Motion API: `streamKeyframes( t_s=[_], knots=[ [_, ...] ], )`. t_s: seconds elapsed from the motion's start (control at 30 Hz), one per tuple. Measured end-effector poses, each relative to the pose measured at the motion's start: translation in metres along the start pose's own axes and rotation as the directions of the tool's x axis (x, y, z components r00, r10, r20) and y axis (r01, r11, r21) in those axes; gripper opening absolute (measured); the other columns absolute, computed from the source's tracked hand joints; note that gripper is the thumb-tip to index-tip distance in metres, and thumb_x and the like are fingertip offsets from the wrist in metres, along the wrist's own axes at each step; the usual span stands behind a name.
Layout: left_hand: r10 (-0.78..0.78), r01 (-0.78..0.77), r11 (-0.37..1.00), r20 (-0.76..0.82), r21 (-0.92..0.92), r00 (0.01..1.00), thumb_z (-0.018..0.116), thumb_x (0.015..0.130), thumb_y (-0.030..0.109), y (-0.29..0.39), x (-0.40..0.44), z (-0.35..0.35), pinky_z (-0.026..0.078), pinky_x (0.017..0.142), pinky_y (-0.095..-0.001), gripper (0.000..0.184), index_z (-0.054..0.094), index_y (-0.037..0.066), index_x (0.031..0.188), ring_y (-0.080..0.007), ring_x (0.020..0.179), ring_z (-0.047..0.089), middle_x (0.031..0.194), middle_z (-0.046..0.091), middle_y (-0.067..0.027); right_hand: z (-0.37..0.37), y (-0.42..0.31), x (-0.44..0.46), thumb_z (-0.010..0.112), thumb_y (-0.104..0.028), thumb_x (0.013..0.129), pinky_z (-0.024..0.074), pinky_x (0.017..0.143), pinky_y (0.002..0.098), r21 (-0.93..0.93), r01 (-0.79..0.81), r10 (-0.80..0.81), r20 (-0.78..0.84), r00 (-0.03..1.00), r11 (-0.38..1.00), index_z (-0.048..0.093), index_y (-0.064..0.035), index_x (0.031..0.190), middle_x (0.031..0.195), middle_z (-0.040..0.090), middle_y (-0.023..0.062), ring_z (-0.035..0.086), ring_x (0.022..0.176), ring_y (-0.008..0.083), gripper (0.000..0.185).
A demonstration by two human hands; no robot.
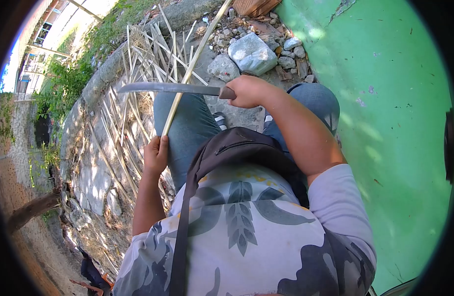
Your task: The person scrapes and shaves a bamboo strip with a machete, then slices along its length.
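My right hand (247, 92) is closed round the dark handle of a machete (172, 88), whose long blade points to the left above my knee. Beneath the blade runs a long, pale, split strip of wood or bamboo (190, 69), slanting from my left thigh up to the top of the view. The blade crosses this strip and seems to lie against it, though I cannot tell whether they touch. Near the strip's lower end, my left hand (157, 152) grips it with the thumb along it.
Many similar pale strips (119, 133) lie in a loose heap on the ground at the left. Rubble and a large whitish stone (252, 54) are ahead. A green painted floor (395, 123) spreads along the right. A dark bag (237, 148) rests on my lap.
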State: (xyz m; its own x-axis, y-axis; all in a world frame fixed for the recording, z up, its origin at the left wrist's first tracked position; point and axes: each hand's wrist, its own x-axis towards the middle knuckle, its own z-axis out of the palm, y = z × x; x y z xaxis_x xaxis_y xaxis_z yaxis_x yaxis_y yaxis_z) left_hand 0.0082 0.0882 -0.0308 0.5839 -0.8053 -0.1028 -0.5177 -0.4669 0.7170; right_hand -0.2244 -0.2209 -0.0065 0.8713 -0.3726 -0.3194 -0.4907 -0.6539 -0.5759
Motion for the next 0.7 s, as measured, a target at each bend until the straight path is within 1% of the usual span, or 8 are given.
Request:
streamKeyframes(
  t_s=[0.07, 0.17, 0.27, 0.3, 0.4, 0.5, 0.6, 0.7],
  knots=[
    [0.026, -0.025, 0.999, -0.027, 0.029, 0.999, 0.059, 0.106, 0.033, 0.002, -0.001, 0.000, 0.032, 0.051, -0.0310, 0.044, 0.053, 0.003, 0.074, -0.0073, 0.058, 0.038, 0.059, 0.044, 0.0019, -0.003, -0.008, -0.001, 0.076, -0.032, 0.086, 0.0541, 0.087, 0.0422, -0.135, 0.025, -0.023, 0.013, 1.000, 0.991, 0.072, -0.0096, 0.111, 0.102, 0.074, 0.0155, 0.071, 0.101, 0.0325, 0.034],
    [0.026, -0.025, 0.999, -0.041, 0.021, 0.999, 0.059, 0.106, 0.034, 0.001, -0.004, 0.002, 0.033, 0.051, -0.0319, 0.043, 0.055, 0.003, 0.075, -0.0082, 0.057, 0.039, 0.058, 0.046, 0.0007, -0.017, 0.002, -0.003, 0.075, -0.035, 0.086, 0.0542, 0.086, 0.0424, -0.126, -0.021, 0.007, -0.108, 0.994, 0.992, 0.072, -0.0113, 0.114, 0.103, 0.074, 0.0147, 0.071, 0.100, 0.0318, 0.036],
    [0.005, -0.004, 0.999, -0.031, 0.038, 0.999, 0.059, 0.106, 0.034, 0.008, -0.003, 0.000, 0.034, 0.051, -0.0324, 0.043, 0.056, 0.003, 0.076, -0.0089, 0.057, 0.040, 0.058, 0.047, 0.0001, -0.008, 0.049, 0.017, 0.075, -0.038, 0.086, 0.0540, 0.087, 0.0424, 0.109, -0.097, 0.118, -0.206, 0.971, 0.989, 0.071, -0.0121, 0.118, 0.104, 0.074, 0.0151, 0.071, 0.100, 0.0326, 0.041],
    [0.004, -0.002, 0.999, -0.025, 0.054, 1.000, 0.059, 0.106, 0.034, 0.010, -0.003, -0.002, 0.035, 0.052, -0.0324, 0.043, 0.056, 0.002, 0.076, -0.0091, 0.057, 0.040, 0.059, 0.047, 0.0000, -0.024, 0.032, 0.004, 0.076, -0.037, 0.086, 0.0536, 0.089, 0.0415, 0.198, -0.148, 0.185, -0.182, 0.966, 0.969, 0.070, -0.0118, 0.121, 0.106, 0.074, 0.0161, 0.070, 0.101, 0.0335, 0.044],
    [0.011, -0.010, 0.998, -0.010, 0.066, 1.000, 0.059, 0.105, 0.034, 0.007, -0.002, -0.002, 0.035, 0.052, -0.0323, 0.043, 0.058, 0.002, 0.078, -0.0092, 0.058, 0.041, 0.059, 0.047, -0.0002, -0.019, 0.034, 0.003, 0.076, -0.037, 0.086, 0.0533, 0.090, 0.0413, 0.140, -0.098, 0.128, -0.231, 0.965, 0.985, 0.069, -0.0103, 0.121, 0.107, 0.073, 0.0173, 0.070, 0.102, 0.0345, 0.045],
    [0.009, -0.009, 0.998, 0.000, 0.059, 1.000, 0.059, 0.105, 0.034, 0.005, 0.000, -0.002, 0.036, 0.053, -0.0319, 0.043, 0.059, 0.002, 0.078, -0.0087, 0.059, 0.042, 0.060, 0.048, -0.0002, -0.009, 0.032, 0.010, 0.076, -0.037, 0.086, 0.0533, 0.089, 0.0420, 0.050, -0.162, 0.167, -0.119, 0.979, 0.986, 0.070, -0.0096, 0.118, 0.108, 0.073, 0.0181, 0.069, 0.103, 0.0348, 0.042],
    [-0.022, 0.022, 0.998, 0.012, 0.053, 1.000, 0.057, 0.106, 0.035, 0.011, -0.003, -0.003, 0.036, 0.055, -0.0327, 0.045, 0.056, 0.001, 0.077, -0.0092, 0.061, 0.041, 0.062, 0.047, -0.0012, -0.001, 0.011, 0.007, 0.075, -0.037, 0.086, 0.0534, 0.089, 0.0432, -0.004, -0.052, 0.052, 0.001, 0.999, 0.999, 0.070, -0.0092, 0.115, 0.108, 0.073, 0.0179, 0.069, 0.104, 0.0358, 0.040],
    [-0.017, 0.017, 0.999, -0.002, 0.046, 1.000, 0.056, 0.106, 0.035, 0.009, -0.003, -0.002, 0.036, 0.056, -0.0333, 0.045, 0.056, 0.001, 0.078, -0.0099, 0.062, 0.042, 0.063, 0.048, -0.0020, -0.009, -0.004, -0.001, 0.075, -0.035, 0.086, 0.0539, 0.087, 0.0456, -0.065, 0.019, -0.021, -0.028, 0.999, 0.998, 0.071, -0.0090, 0.108, 0.102, 0.074, 0.0165, 0.070, 0.099, 0.0368, 0.035]
  ],
)
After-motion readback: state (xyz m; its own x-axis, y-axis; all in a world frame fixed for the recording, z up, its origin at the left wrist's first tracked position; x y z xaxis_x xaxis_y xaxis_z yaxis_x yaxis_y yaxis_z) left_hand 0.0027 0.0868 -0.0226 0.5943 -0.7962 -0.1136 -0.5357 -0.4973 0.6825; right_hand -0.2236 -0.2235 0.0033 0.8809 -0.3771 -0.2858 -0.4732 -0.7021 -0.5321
